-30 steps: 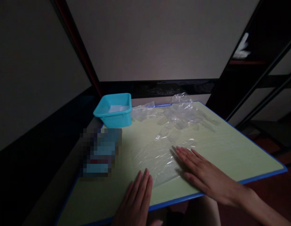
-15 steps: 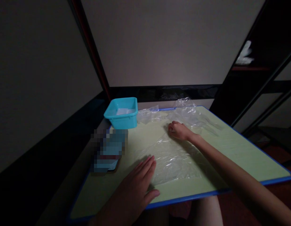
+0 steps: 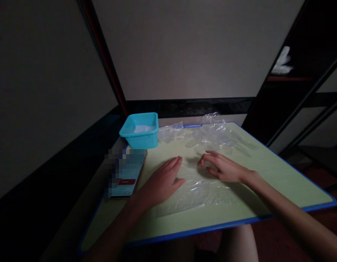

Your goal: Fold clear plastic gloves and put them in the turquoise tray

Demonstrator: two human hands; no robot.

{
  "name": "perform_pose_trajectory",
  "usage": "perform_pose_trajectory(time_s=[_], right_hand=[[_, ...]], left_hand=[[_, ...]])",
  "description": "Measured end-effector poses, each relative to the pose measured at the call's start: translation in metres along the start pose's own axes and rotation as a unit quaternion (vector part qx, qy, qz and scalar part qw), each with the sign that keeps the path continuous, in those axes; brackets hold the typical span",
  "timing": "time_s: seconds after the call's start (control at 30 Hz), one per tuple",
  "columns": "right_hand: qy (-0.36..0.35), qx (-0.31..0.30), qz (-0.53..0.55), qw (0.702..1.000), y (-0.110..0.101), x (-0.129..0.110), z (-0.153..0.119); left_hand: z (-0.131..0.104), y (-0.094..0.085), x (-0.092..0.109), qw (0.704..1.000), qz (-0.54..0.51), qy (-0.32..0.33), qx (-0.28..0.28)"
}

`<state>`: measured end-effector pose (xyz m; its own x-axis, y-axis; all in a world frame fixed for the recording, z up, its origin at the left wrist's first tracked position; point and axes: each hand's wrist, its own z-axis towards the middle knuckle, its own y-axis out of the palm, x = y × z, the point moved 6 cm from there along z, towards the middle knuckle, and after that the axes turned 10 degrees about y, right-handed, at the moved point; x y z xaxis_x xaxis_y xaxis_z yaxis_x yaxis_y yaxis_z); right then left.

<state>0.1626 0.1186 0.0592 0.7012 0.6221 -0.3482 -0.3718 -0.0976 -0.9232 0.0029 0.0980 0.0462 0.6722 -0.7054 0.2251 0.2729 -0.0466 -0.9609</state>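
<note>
A clear plastic bag (image 3: 198,193) lies spread over the middle of the pale green table. My left hand (image 3: 164,180) rests over the bag's left part, fingers stretched out and pointing away from me, thumb apart. To the right, my right hand (image 3: 221,166) hovers just above the bag or touches it lightly; its fingers are loosely bent and apart, with nothing between them. Beyond it, more crumpled clear plastic (image 3: 216,133) lies near the table's far edge. Another piece of clear plastic (image 3: 171,131) lies beside the turquoise basket.
The turquoise basket (image 3: 141,140), with something white inside, stands at the table's far left corner. A phone (image 3: 127,178), partly blurred out, lies along the left side. The table (image 3: 288,182) has a blue edge, and my leg is under it. Panels rise behind.
My left hand has moved forward across the bag. My right hand has come nearer to me, and its closed fingers have opened. The bag lies flatter.
</note>
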Motion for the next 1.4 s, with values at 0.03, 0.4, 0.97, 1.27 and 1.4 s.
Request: perform_pose_trajectory(time_s=[0.03, 0.4, 0.97, 1.27, 1.4], right_hand=[[-0.001, -0.003, 0.000, 1.000, 0.001, -0.001, -0.006], [0.013, -0.074, -0.084, 0.994, 0.043, -0.009, -0.022], [0.004, -0.061, -0.090, 0.994, 0.057, 0.003, -0.041], [0.018, -0.069, -0.103, 0.992, 0.049, 0.010, -0.063], [0.034, -0.064, -0.115, 0.991, 0.045, 0.019, -0.077]], left_hand=[[0.003, 0.003, 0.000, 1.000, -0.003, 0.011, -0.001], [0.020, 0.039, 0.009, 0.996, 0.023, 0.082, -0.037], [0.019, 0.051, 0.000, 0.992, 0.062, 0.090, -0.063], [0.020, 0.050, 0.000, 0.991, 0.064, 0.078, -0.086], [0.019, 0.049, 0.000, 0.992, 0.066, 0.086, -0.072]])
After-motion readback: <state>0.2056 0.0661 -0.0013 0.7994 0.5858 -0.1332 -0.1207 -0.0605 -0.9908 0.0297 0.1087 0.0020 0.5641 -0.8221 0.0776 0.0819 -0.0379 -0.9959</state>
